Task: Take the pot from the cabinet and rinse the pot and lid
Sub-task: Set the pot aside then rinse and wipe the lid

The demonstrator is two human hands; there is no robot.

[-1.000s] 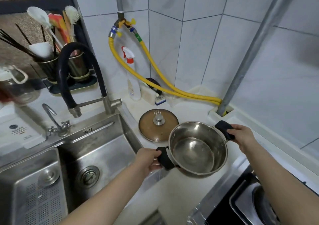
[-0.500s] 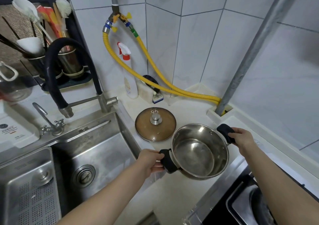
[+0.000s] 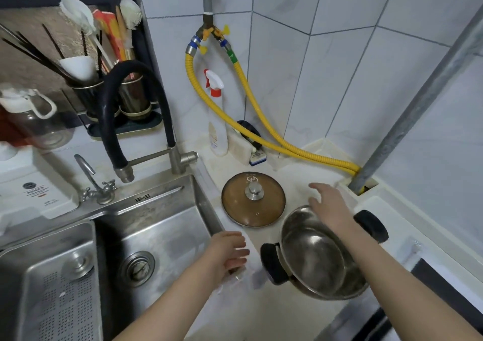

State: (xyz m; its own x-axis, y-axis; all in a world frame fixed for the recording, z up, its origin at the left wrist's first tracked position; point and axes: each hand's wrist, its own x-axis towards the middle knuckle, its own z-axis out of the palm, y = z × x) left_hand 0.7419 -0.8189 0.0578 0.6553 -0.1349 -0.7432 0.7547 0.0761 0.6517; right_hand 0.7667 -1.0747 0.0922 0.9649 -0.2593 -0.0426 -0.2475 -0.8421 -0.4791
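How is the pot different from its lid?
The pot is shiny silver metal; the lid is brown with a silver knob on top. The pot is deep like a bowl; the lid is nearly flat. The pot has two black side handles; the lid has just the knob. Both are round and sit on the counter.

No text here is sharp enough to read.

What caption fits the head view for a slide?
Pot set beside lid; both hands, left hand and right hand, open.
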